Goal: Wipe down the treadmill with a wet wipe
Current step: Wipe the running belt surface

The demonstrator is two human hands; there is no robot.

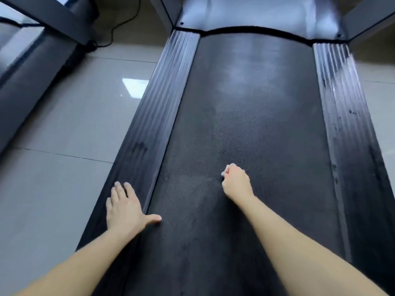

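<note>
- Our left forearm and right forearm, both bare, enter from the near edge and reach forward over the treadmill.
- Left hand: we lay it flat on the left side rail, towards the near end. Its grip is apart, with the fingers straight and spread on the ribbed rail and the thumb stretched sideways onto the edge of the belt. It holds nothing.
- Right hand: we press it knuckles-down on the belt, about midway between the two rails and a little further along than the left hand. Its grip is clamped on the wet wipe.
- Wet wipe: white and bunched inside the right hand. Only small bits show at the front of the fingers, where they touch the belt.
- Belt: black with a fine woven texture. It carries paler smeared patches towards its far end.
- Right side rail: ribbed and black, with pale streaks near its far end and dark specks further down.
- Motor cover: pale grey, across the far end of the belt.
- Floor: glossy grey tiles to the left of the treadmill.
- Black cable: trails across the floor by the far left corner.
- Second machine: a dark frame at the left edge, well apart from our hands.
</note>
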